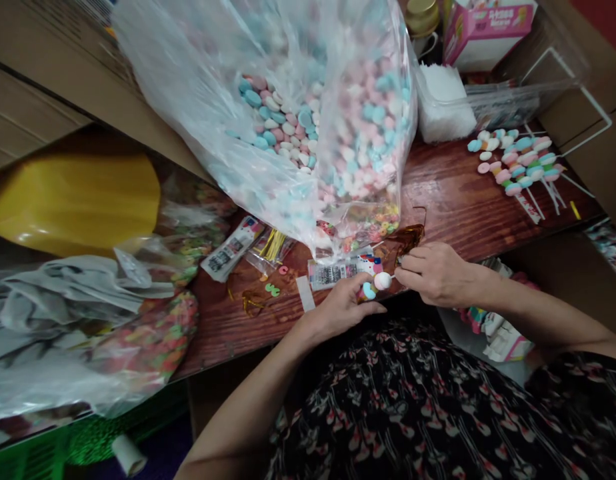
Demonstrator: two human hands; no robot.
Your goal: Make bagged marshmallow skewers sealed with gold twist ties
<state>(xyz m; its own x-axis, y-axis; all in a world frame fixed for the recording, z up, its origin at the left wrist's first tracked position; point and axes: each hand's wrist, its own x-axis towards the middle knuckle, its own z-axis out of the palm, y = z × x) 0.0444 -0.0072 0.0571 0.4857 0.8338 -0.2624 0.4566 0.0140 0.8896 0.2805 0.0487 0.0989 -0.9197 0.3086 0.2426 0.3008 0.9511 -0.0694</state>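
Observation:
My left hand (344, 303) is closed around a candy skewer (382, 281), whose white and pale blue pieces stick out past the thumb. Close on its right, my right hand (431, 273) has its fingers pinched together at the skewer's end; a bit of white stick shows between the hands. Shiny gold-brown twist ties (411, 239) lie just beyond the right fingers. Under and behind the left hand are printed labels (333, 272). A big clear plastic bag (218, 153) of pink, white and blue candies rises in front of both hands.
Finished-looking candy skewers (528, 163) lie in a pile at the table's right. Behind them stand a clear bin (508, 107), a white stack (445, 100) and a pink box (488, 33). Bags of ring candies (143, 340) and a yellow bowl-like object (73, 200) fill the left.

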